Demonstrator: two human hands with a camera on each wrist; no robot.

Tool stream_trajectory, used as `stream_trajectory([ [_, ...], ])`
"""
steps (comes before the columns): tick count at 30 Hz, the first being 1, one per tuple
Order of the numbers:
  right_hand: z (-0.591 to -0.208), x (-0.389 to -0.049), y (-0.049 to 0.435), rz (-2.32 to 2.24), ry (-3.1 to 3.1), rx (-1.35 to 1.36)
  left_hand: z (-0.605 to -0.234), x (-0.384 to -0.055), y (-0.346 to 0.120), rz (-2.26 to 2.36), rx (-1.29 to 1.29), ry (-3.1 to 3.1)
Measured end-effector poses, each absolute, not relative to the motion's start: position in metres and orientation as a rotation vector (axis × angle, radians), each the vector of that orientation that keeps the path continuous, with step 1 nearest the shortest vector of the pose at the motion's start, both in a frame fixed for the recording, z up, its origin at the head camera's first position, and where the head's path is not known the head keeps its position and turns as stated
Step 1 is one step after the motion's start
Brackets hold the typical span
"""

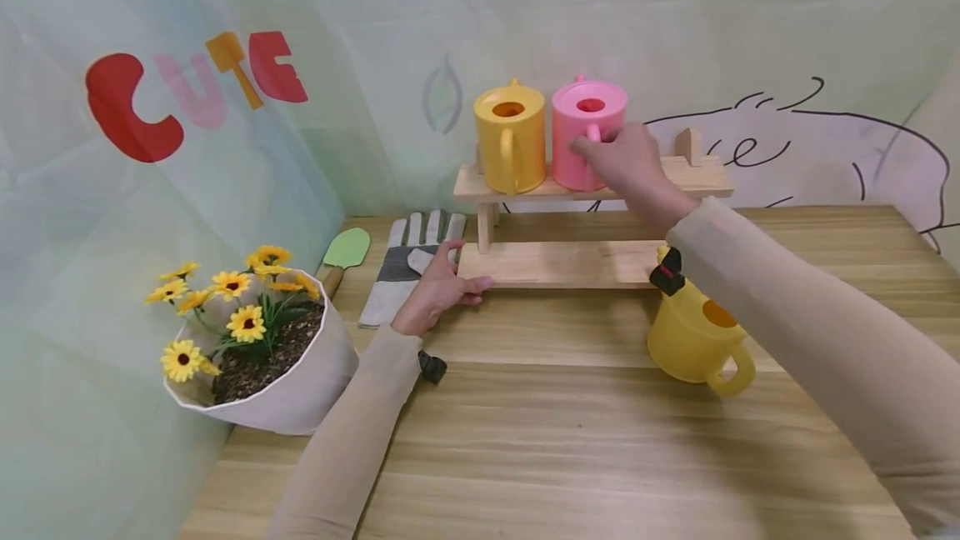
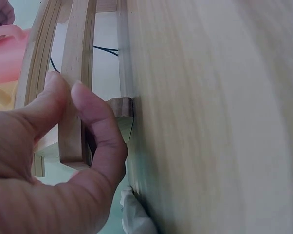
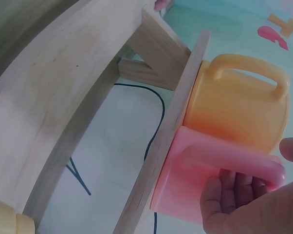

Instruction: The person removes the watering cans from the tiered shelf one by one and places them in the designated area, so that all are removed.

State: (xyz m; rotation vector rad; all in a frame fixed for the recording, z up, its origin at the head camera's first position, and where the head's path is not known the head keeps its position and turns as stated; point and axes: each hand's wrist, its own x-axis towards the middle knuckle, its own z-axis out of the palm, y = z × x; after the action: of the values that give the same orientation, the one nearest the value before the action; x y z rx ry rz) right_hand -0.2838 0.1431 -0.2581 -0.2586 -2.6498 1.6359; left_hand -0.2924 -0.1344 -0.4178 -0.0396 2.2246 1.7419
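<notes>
The fingers of the right hand are curled round the handle of a pink watering can, with little opening left between them and it. That can stands upright at the middle of the upper shelf of a two-tier wooden stand. The left hand pinches the left end of the lower board, its thumb and forefinger on opposite faces of the wood.

Just beside the pink can, towards the shelf's left end, stands a yellow watering can, which crowds it on that side. A small upright block rises near the shelf's right end.

The stand sits towards the back edge of the bench. In front of the lower board's right end, a second yellow watering can blocks the view of that corner; the right sleeve passes above it and hides part of its top.

Behind the left hand, near the bench's back left corner, lies a grey and white glove, partly covered by the hand. A green trowel is next to it. Nearer, at the bench's left edge, a white pot holds soil and yellow flowers, close to the left sleeve.
</notes>
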Motion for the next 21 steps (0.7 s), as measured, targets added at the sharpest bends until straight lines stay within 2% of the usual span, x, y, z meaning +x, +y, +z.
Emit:
stream_trajectory([
  [21, -0.2664, -0.2934, 0.1386, 2.0, -2.412, -0.178, -0.4164, -0.2917, -0.1327, 1.751, -0.04, 2.221],
])
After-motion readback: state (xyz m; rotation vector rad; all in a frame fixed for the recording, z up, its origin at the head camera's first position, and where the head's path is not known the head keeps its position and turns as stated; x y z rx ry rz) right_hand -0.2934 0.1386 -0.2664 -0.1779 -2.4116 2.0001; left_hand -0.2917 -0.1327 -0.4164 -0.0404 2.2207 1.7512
